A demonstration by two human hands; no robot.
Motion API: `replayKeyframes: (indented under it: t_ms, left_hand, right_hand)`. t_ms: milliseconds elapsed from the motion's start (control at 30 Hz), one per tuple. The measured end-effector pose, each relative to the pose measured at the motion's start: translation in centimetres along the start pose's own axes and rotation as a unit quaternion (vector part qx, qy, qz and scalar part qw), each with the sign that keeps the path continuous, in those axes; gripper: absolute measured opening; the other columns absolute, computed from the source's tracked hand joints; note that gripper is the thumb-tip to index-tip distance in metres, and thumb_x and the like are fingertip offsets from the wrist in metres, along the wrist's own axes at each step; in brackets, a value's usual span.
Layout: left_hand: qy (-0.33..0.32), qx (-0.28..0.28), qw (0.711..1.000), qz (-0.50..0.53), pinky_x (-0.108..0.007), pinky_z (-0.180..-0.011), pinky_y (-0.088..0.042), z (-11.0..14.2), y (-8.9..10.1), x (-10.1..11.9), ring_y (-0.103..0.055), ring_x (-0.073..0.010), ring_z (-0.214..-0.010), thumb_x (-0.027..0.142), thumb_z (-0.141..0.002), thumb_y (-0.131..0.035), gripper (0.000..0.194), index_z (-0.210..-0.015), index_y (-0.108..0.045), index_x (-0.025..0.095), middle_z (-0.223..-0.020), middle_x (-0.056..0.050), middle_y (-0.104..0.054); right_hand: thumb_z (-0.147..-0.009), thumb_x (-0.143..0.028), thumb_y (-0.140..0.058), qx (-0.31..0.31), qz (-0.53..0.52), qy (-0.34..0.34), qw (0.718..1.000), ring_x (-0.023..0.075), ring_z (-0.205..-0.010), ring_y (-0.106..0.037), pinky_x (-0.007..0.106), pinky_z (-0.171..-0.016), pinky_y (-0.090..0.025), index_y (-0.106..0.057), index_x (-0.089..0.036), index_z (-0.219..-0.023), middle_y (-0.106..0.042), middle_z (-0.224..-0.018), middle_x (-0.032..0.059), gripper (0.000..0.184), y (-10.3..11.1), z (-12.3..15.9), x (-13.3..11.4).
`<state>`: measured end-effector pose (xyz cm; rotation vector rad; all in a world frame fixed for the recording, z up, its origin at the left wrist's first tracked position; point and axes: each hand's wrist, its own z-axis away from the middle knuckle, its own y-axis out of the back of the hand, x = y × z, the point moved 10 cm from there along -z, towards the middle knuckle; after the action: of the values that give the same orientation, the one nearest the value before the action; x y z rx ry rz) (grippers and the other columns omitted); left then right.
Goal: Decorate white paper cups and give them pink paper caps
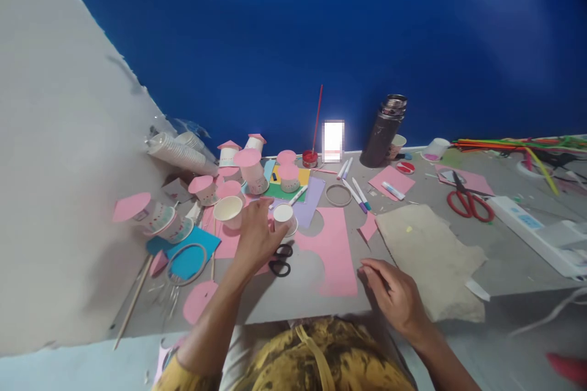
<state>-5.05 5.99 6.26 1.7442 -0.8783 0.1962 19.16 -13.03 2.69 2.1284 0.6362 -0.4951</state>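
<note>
Curving beside the white cup (283, 215), the left hand (259, 232) seems at the step of lifting or placing it; whether it grips, I cannot tell. A gentle pinch seems called for next: black scissor handles (280, 268) lie just nearer the body, pink-topped cups (252, 175) crowd beyond. Rightward, the right hand (398, 296) is half-opened, apparently empty.

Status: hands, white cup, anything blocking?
Left hand at small white cup, grip unclear. Right hand half-curled beside pink sheet. Black scissor handles close on cup's near side.
</note>
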Motion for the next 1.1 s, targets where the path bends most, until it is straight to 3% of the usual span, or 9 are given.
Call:
replayKeyframes:
  t_ms: [67,167,467,600,733,867,1000,1067,1100]
  left_hand:
    - [0.01,-0.032,0.999,0.002,-0.057,-0.103,-0.045,-0.5,-1.1,-0.3,-0.053,-0.036,-0.121,0.043,-0.085,-0.065,0.049,-0.127,-0.061,0.017,-0.122,-0.016,-0.059]
    - [0.008,-0.036,0.999,0.01,-0.055,-0.103,-0.045,-0.4,-1.7,-0.6,-0.052,-0.0344,-0.121,0.042,-0.087,-0.063,0.042,-0.122,-0.065,0.019,-0.123,-0.015,-0.059]
    - [0.009,0.009,1.0,-0.012,-0.051,-0.1,-0.048,-1.7,-0.9,-1.6,-0.057,-0.0335,-0.116,0.037,-0.081,-0.07,0.041,-0.119,-0.068,0.019,-0.114,-0.012,-0.064]
    - [0.003,0.032,0.999,-0.015,-0.049,-0.096,-0.05,-1.3,1.9,-1.2,-0.058,-0.0314,-0.113,0.04,-0.085,-0.067,0.049,-0.129,-0.061,0.02,-0.12,-0.013,-0.064]
    - [0.022,0.125,0.979,-0.158,-0.055,-0.098,-0.046,0.0,6.3,-3.0,-0.056,-0.0364,-0.111,0.038,-0.088,-0.061,0.033,-0.113,-0.069,0.017,-0.11,-0.017,-0.062]
    - [0.036,0.075,0.972,-0.218,-0.059,-0.099,-0.044,0.2,6.6,-5.6,-0.056,-0.0399,-0.11,0.031,-0.086,-0.058,0.023,-0.093,-0.072,0.015,-0.106,-0.021,-0.061]
    - [0.03,0.155,0.981,-0.11,-0.058,-0.101,-0.044,1.9,10.5,-3.9,-0.059,-0.0346,-0.108,0.036,-0.085,-0.062,0.018,-0.082,-0.07,0.02,-0.101,-0.014,-0.065]
    - [0.039,0.197,0.979,0.044,-0.047,-0.094,-0.051,3.4,12.3,-2.3,-0.061,-0.0289,-0.106,0.04,-0.081,-0.074,0.018,-0.084,-0.071,0.022,-0.105,-0.008,-0.067]
    - [0.054,0.19,0.967,0.16,-0.043,-0.092,-0.053,4.0,12.1,-1.8,-0.063,-0.0265,-0.106,0.039,-0.078,-0.078,0.019,-0.083,-0.07,0.023,-0.107,-0.006,-0.068]
  right_hand:
    - [-0.102,-0.022,-0.052,0.006,0.006,-0.009,1.0,0.0175,-0.069,-0.077,0.025,-0.064,-0.058,-0.069,-0.021,-0.102,-0.079,-0.082,0.0033,0.017,-0.2,0.6,0.6]
    - [-0.102,-0.021,-0.05,0.004,0.02,-0.009,1.0,0.0181,-0.068,-0.076,0.026,-0.063,-0.057,-0.068,-0.021,-0.099,-0.078,-0.079,0.0031,0.019,-0.7,0.9,1.0]
    - [-0.102,-0.022,-0.05,-0.023,0.017,-0.011,1.0,0.0185,-0.072,-0.076,0.027,-0.066,-0.056,-0.068,-0.021,-0.101,-0.078,-0.085,0.0043,0.018,-1.9,1.5,2.1]
    - [-0.102,-0.024,-0.05,-0.021,0.016,-0.009,1.0,0.0185,-0.071,-0.076,0.027,-0.066,-0.056,-0.068,-0.021,-0.101,-0.079,-0.085,0.0044,0.018,-1.9,1.7,2.3]
    - [-0.102,-0.024,-0.05,-0.023,0.031,-0.011,0.999,0.0186,-0.071,-0.076,0.027,-0.065,-0.056,-0.069,-0.021,-0.101,-0.079,-0.086,0.0042,0.019,-1.9,1.6,2.1]
    - [-0.102,-0.023,-0.049,-0.02,0.039,-0.011,0.999,0.0191,-0.071,-0.076,0.028,-0.066,-0.056,-0.069,-0.021,-0.1,-0.079,-0.085,0.0047,0.02,-1.9,1.4,2.0]
    - [-0.101,-0.021,-0.05,-0.02,0.029,-0.017,0.999,0.0184,-0.071,-0.076,0.028,-0.066,-0.056,-0.07,-0.021,-0.099,-0.078,-0.084,0.0041,0.019,-2.0,1.4,2.1]
    - [-0.1,-0.022,-0.052,-0.013,0.014,-0.03,0.999,0.0186,-0.072,-0.075,0.028,-0.066,-0.057,-0.07,-0.021,-0.098,-0.078,-0.084,0.0045,0.017,-1.6,1.3,2.1]
    - [-0.1,-0.023,-0.054,-0.01,-0.003,-0.047,0.999,0.0183,-0.071,-0.074,0.027,-0.064,-0.057,-0.069,-0.022,-0.101,-0.078,-0.084,0.0049,0.015,-1.4,1.2,2.0]
